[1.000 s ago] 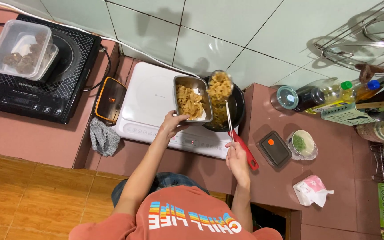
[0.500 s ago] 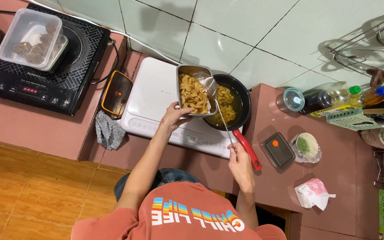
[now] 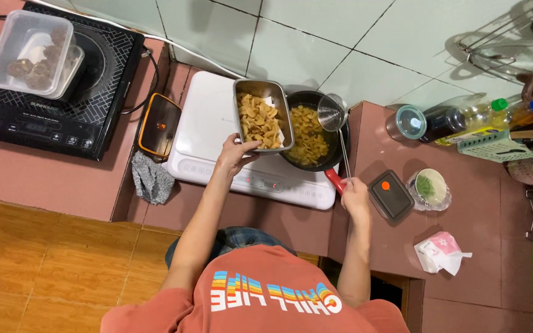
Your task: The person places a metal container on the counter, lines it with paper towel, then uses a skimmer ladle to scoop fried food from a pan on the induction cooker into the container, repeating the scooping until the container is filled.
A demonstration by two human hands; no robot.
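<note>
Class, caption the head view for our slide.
Left hand holds rectangular metal tray of fried pieces beside black frying pan; right hand holds wire skimmer.

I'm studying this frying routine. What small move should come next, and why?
Probably dip the round wire-mesh skimmer back into the black frying pan: the right hand holds it empty above the rim, food remains inside, and the left hand holds the rectangular steel tray alongside.
</note>
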